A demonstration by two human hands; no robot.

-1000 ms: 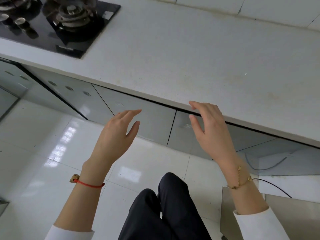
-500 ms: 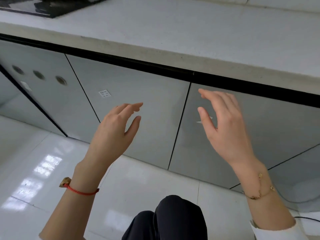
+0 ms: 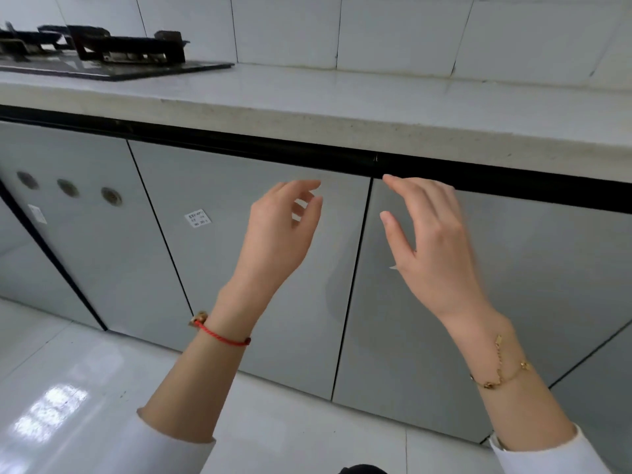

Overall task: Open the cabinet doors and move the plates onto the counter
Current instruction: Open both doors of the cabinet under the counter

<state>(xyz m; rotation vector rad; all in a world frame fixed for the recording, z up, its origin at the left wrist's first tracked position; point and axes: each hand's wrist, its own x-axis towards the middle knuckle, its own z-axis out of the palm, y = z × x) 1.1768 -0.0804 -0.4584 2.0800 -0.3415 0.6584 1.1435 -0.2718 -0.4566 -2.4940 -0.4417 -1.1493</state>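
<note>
Both hands empty, fingers spread loose. Left hand (image 3: 277,230) w/ red cord bracelet (image 3: 222,335), right hand (image 3: 431,248) w/ gold chain (image 3: 502,374). Behind: two flat glossy grey cabinet doors (image 3: 260,268), upright rectangles, closed; fingertips near top edge. Speckled pale counter (image 3: 342,107) above. Plates not visible.

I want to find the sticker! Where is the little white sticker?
In the head view, the white sticker sits on the cabinet door left of the left hand, below the counter.

White sleeves (image 3: 561,455), red cord bracelet (image 3: 222,336), seemingly gold chain bracelet (image 3: 501,374)
</note>
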